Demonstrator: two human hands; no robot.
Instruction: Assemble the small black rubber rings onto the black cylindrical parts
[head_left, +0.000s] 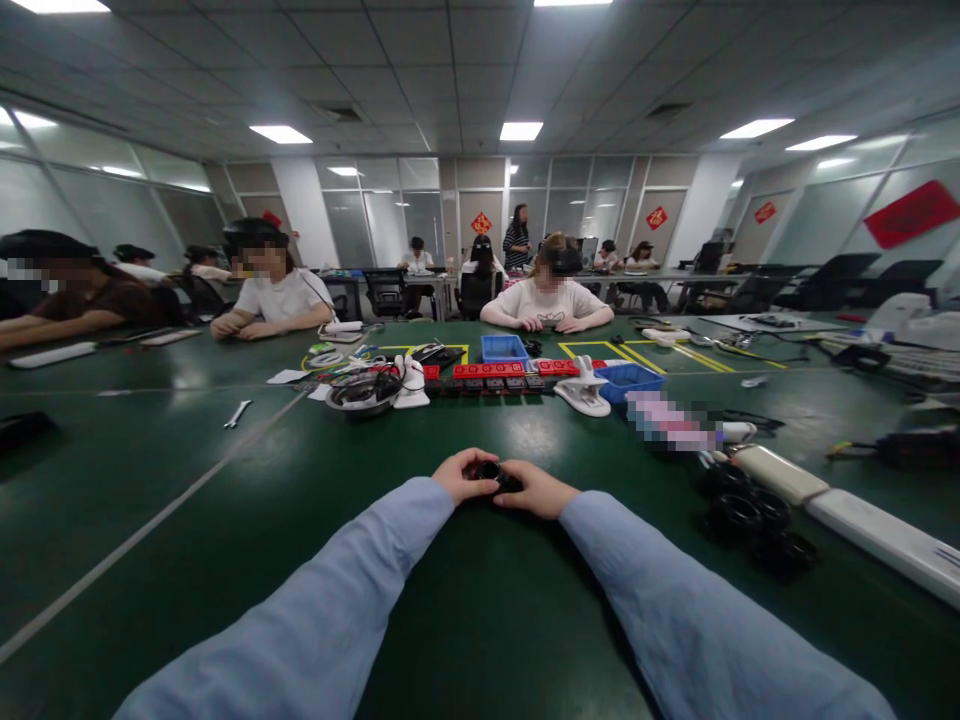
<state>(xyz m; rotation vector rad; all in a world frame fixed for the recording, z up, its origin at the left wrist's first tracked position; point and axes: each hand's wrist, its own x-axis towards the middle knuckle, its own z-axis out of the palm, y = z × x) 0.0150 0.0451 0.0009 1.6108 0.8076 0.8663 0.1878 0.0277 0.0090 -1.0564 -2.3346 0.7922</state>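
Note:
Between my hands, just above the green table (480,610), is a small black ring-shaped part (490,471) with a round opening facing up. My left hand (460,478) is closed around its left side, thumb along the front. From the right, my right hand (538,490) grips the same part, fingertips at its right edge. The fingers cover much of it, so its full shape and exact kind are hidden. Several similar black round parts (739,505) lie in a cluster on the table to the right of my right forearm.
Ahead stand red and black socket strips (491,378), white clamp bases (583,390), a blue tray (628,380) and a coil of black cable (364,392). A wrench (237,414) lies left; a long white housing (885,540) lies right. A person (547,295) sits across the table.

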